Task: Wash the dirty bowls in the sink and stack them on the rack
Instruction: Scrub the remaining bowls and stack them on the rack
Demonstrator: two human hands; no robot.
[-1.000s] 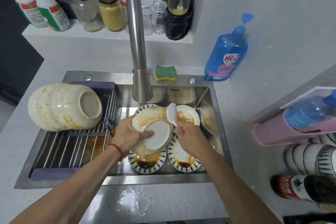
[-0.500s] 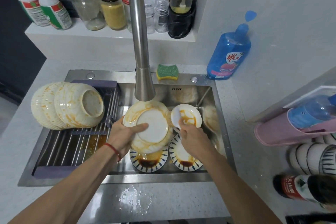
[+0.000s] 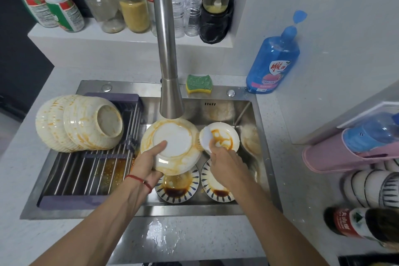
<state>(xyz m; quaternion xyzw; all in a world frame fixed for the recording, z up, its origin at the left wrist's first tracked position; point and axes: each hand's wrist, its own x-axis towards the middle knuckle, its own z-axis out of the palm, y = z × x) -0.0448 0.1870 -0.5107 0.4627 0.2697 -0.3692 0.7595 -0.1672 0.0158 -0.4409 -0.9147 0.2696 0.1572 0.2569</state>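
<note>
My left hand (image 3: 151,157) grips a white bowl (image 3: 172,142) smeared with orange sauce, bottom up, just under the faucet (image 3: 167,49). My right hand (image 3: 224,158) holds a small white brush (image 3: 206,139) beside that bowl's right rim. Behind the brush a small white dish (image 3: 226,139) with orange stains lies in the sink (image 3: 259,136). Two blue-patterned dishes (image 3: 179,190) with dark sauce sit on the sink floor below my hands. A stack of stained bowls (image 3: 82,124) lies on its side on the rack (image 3: 90,170) over the sink's left half.
A green-yellow sponge (image 3: 198,84) sits on the sink's back rim, a blue soap bottle (image 3: 273,60) to its right. Jars and bottles line the back ledge. At the right stand a pink holder (image 3: 345,153), striped bowls (image 3: 371,188) and a dark bottle (image 3: 354,222). Water is spilled on the front counter.
My left hand has lifted and turned the stained bowl so its bottom faces up under the faucet. The brush has moved from the bowl's top edge to its right side.
</note>
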